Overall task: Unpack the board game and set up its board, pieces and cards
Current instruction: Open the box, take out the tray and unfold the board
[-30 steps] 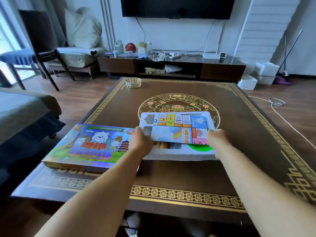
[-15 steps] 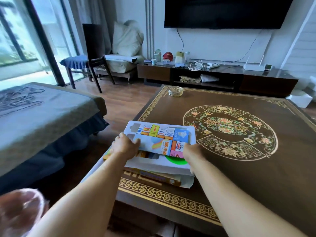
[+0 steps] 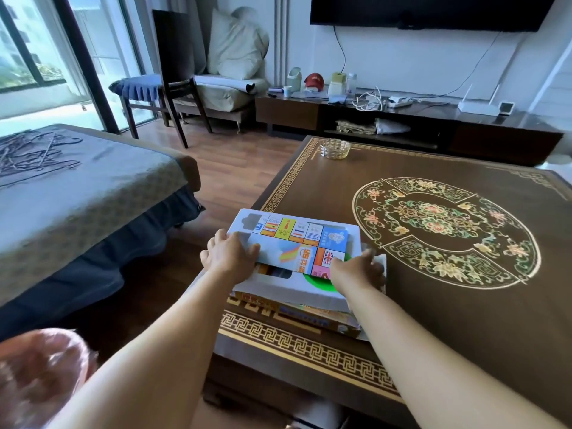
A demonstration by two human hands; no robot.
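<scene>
Left hand point(image 3: 230, 254) curled over left edge of tray point(image 3: 297, 277), thumb laid on the folded board point(image 3: 301, 244), fingers gone beneath. Board lying between both hands atop the tray, tray stacked on lid point(image 3: 309, 317) at table point(image 3: 433, 305) corner. Right hand point(image 3: 356, 270) gripping right edge, fingertips apparently hooked over the far side; poorly seen.

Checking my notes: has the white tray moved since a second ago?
Yes: the white tray went left, off the table's medallion, onto the box lid.
</scene>
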